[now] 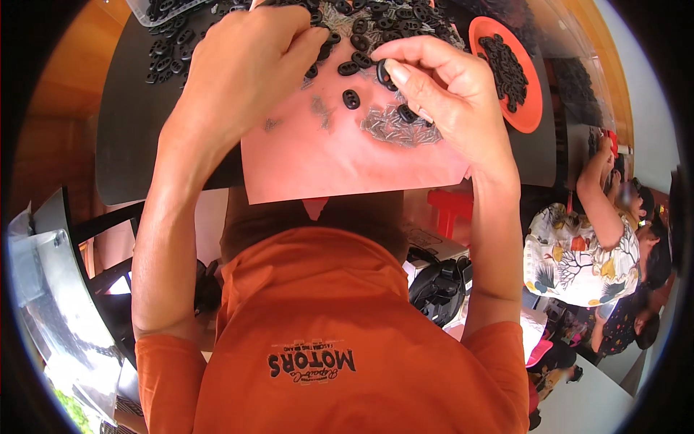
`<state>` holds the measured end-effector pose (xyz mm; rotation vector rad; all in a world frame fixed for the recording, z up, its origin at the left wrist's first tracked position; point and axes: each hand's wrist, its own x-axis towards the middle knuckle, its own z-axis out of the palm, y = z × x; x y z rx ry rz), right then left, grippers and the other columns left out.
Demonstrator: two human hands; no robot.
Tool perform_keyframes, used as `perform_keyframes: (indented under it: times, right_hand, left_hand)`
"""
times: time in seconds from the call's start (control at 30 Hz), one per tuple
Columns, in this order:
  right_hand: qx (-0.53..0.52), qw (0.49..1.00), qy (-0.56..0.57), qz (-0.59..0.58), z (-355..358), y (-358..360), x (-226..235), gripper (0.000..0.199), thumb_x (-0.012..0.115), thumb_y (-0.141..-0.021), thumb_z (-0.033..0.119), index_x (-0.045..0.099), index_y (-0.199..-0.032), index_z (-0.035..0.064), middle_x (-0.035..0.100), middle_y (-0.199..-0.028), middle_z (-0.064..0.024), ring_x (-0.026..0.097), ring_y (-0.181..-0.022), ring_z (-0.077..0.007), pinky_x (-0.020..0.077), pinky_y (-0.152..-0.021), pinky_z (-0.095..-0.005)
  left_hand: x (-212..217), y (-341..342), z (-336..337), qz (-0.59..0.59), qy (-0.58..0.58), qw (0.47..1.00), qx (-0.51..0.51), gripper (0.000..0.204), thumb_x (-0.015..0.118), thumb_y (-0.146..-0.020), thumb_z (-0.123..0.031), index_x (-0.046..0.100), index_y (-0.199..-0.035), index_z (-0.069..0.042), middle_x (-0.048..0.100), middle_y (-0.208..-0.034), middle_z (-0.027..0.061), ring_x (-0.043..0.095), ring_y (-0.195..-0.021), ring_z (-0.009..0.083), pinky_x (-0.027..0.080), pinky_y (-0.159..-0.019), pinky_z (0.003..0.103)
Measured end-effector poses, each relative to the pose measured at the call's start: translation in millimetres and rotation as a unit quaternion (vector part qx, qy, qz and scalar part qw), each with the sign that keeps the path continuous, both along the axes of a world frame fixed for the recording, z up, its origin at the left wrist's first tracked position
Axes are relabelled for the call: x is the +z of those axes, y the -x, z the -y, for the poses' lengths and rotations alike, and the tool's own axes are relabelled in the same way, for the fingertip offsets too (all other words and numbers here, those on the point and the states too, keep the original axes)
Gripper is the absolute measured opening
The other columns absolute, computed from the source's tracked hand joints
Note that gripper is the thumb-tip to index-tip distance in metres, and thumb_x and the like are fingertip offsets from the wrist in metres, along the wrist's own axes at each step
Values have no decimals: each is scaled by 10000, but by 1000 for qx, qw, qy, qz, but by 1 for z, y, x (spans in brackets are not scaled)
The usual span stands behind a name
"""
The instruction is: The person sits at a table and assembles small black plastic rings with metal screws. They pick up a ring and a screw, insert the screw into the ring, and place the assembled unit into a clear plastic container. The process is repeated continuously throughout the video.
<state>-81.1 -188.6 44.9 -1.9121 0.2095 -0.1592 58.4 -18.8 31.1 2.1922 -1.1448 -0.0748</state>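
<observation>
Your right hand (pixel 463 88) pinches a black oval cord-lock piece (pixel 383 74) between thumb and forefinger, just above the pink sheet (pixel 303 173). Your left hand (pixel 249 65) is curled in at the far side of the sheet, beside more black pieces; its fingertips are turned away, so you cannot tell whether it grips anything.

The piece you hold looks like light, stiff moulded plastic, unlikely to break under a firm pinch. Its rounded, glossy surface may slip, so the rim suits a hold best, thumb against forefinger, leaving the holes in its face uncovered. The small silvery springs (pixel 394 132) lying in a patch below your right hand seem lighter still, and likely to cling or tangle; picking one out calls for the very tips of your fingers.

To your right, an orange oval dish (pixel 533 119) holds a heap of small black pieces. At the far left, a clear plastic tub (pixel 150 22) contains black pieces too, and a loose spread of black cord-lock pieces (pixel 170 54) lies near it on the dark tabletop (pixel 126 130).
</observation>
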Motion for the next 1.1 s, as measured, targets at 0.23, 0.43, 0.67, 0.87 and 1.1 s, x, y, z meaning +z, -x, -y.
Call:
perform_keyframes:
  times: [0.23, 0.43, 0.67, 0.87, 1.1]
  right_hand:
    - [-6, 996, -90, 0, -10, 12, -4, 168, 633, -918, 100, 647, -1037, -18, 628, -818, 18, 547, -691, -32, 446, -599, -198]
    - [-11, 996, -11, 85, -28, 21, -14, 96, 630, -901, 34, 599, -970, -25, 616, -838, -33, 556, -723, -83, 470, -657, -243]
    - [12, 949, 215, 230, -36, 35, -20, 199, 643, -799, -66, 552, -961, 5, 568, -839, -128, 580, -701, -283, 482, -616, -340]
    - [31, 918, 287, 272, -48, 39, -35, 283, 686, -732, -70, 550, -966, 11, 551, -800, -105, 582, -619, -254, 469, -503, -341]
    - [41, 894, 337, 294, -52, 27, -36, 225, 709, -731, -43, 575, -905, 7, 552, -785, -92, 570, -575, -232, 462, -471, -332]
  left_hand:
    - [-10, 53, -14, -154, 111, 978, -90, 140, 588, -886, -104, 593, -854, 32, 518, -659, 62, 442, -600, 91, 380, -539, 281]
    - [-4, 68, -17, -319, 113, 937, -82, 144, 591, -882, -72, 564, -789, 35, 542, -631, 122, 576, -542, 178, 413, -500, 342]
    - [-23, 86, -24, -516, 222, 825, -67, 170, 579, -958, -162, 612, -904, -4, 526, -693, -29, 428, -578, 17, 353, -494, 200]
    - [-26, 85, -41, -592, 254, 763, -53, 230, 579, -971, -240, 639, -967, -17, 551, -715, -36, 426, -580, -2, 335, -497, 157]
    - [-23, 79, -48, -546, 207, 811, -26, 226, 552, -984, -213, 636, -940, -8, 525, -681, -28, 451, -569, 15, 360, -447, 198]
